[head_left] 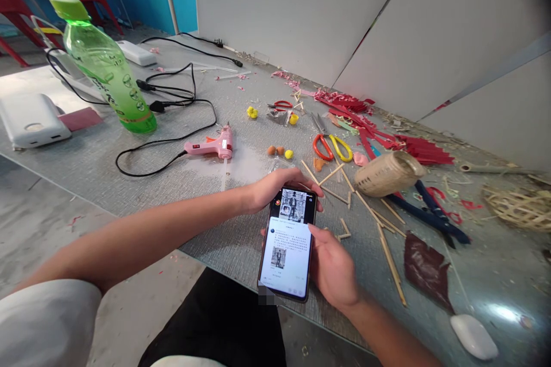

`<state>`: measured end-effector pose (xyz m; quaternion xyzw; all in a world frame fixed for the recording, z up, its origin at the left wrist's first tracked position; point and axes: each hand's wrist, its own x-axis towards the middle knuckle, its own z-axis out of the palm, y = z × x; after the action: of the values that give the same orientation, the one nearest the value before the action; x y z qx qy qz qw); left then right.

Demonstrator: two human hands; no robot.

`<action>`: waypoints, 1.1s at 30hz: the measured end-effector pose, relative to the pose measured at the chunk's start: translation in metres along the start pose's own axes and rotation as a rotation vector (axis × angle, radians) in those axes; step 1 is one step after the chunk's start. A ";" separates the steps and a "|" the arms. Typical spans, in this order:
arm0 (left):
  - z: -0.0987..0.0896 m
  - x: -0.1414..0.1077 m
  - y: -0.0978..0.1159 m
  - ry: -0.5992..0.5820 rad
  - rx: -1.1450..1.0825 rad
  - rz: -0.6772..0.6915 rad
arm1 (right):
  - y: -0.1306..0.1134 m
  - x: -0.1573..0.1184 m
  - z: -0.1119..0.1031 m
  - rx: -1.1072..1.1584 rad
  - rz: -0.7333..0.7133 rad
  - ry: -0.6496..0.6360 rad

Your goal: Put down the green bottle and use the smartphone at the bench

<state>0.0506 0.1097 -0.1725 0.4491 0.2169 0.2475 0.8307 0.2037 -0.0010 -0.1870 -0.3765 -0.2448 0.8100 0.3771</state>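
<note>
A smartphone (pixel 287 243) with a lit screen is held upright in front of me over the table's near edge. Its screen shows a picture at the top and text with a smaller picture below. My left hand (pixel 278 186) curls round the phone's top end. At the lower right side, my right hand (pixel 334 266) grips the phone, its thumb at the screen's edge. Just beyond lie thin bamboo sticks (pixel 331 175), small orange and yellow balls (pixel 280 151), a pink glue gun (pixel 210 144) and scissors (pixel 331 146) with red and yellow handles.
A green bottle (pixel 109 71) and a white power bank (pixel 32 120) stand at the left, with black cables (pixel 172 92) near them. At the right are a bamboo cup (pixel 390 174), blue-handled pliers (pixel 424 212), red paper strips (pixel 424 149) and a white mouse-like object (pixel 473 336). A wall (pixel 297 17) closes the back.
</note>
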 end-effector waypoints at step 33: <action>0.000 0.001 0.000 -0.009 0.010 0.003 | 0.000 -0.002 0.001 -0.031 0.013 0.031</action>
<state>0.0511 0.1102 -0.1727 0.4548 0.2137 0.2454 0.8290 0.2035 -0.0023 -0.1855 -0.3963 -0.2493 0.8025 0.3698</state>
